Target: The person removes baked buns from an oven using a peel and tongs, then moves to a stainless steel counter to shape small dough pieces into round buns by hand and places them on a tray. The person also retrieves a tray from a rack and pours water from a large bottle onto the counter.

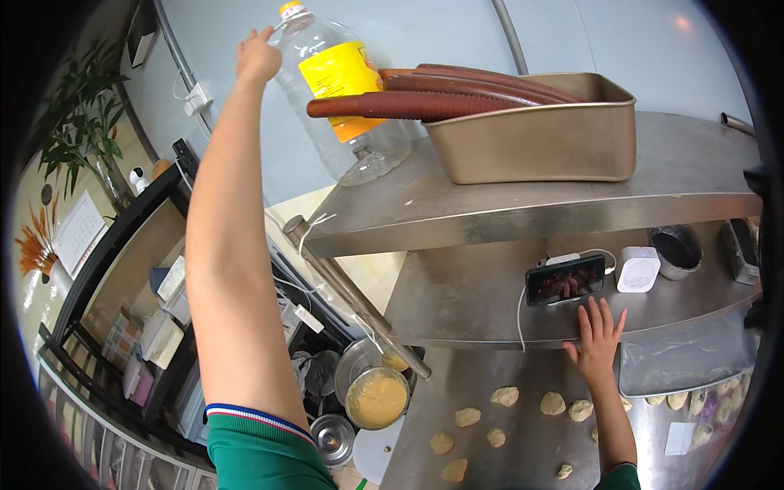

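My left hand point(259, 55) is raised high at the upper left. Its fingers are closed at the handle by the neck of a large clear plastic bottle point(333, 77) with a yellow cap and yellow label. The bottle looks nearly emptied and leans at the end of the top steel shelf point(523, 208). My right hand point(599, 339) lies with fingers spread at the front edge of the lower shelf point(457, 306), just below a propped phone point(565, 280). Several pale dough pieces point(505, 396) lie on the steel worktop point(523, 457) beneath.
A gold-toned loaf pan point(535, 147) holding long reddish-brown ribbed pieces point(408, 106) stands beside the bottle. On the lower shelf are a white cube-shaped device point(638, 269) and a dark tin point(676, 251). A bowl of yellowish mixture point(377, 398) sits lower left, near a black rack point(106, 273).
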The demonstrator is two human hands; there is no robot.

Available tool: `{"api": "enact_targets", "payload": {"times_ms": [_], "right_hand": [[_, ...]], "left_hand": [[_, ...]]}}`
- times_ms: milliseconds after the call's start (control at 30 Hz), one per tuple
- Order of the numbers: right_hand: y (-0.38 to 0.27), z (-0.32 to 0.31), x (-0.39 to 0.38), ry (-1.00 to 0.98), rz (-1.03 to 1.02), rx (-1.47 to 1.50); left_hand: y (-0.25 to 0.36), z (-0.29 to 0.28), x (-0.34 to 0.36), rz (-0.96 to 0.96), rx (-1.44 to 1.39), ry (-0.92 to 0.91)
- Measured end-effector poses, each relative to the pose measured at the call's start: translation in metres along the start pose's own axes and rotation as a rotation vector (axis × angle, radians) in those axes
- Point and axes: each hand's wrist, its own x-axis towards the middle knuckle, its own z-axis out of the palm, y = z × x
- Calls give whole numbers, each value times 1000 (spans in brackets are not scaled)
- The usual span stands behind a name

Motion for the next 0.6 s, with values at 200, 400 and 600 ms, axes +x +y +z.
{"api": "enact_targets", "payload": {"times_ms": [200, 400, 600], "right_hand": [[-2, -10, 16, -74, -40, 46], [-5, -11, 28, -76, -56, 64], [-4, -13, 40, -31, -81, 92]], "left_hand": [[-11, -16, -12, -259, 70, 49], [-50, -85, -33, -574, -139, 505], [-112, -215, -68, -350, -231, 819]]}}
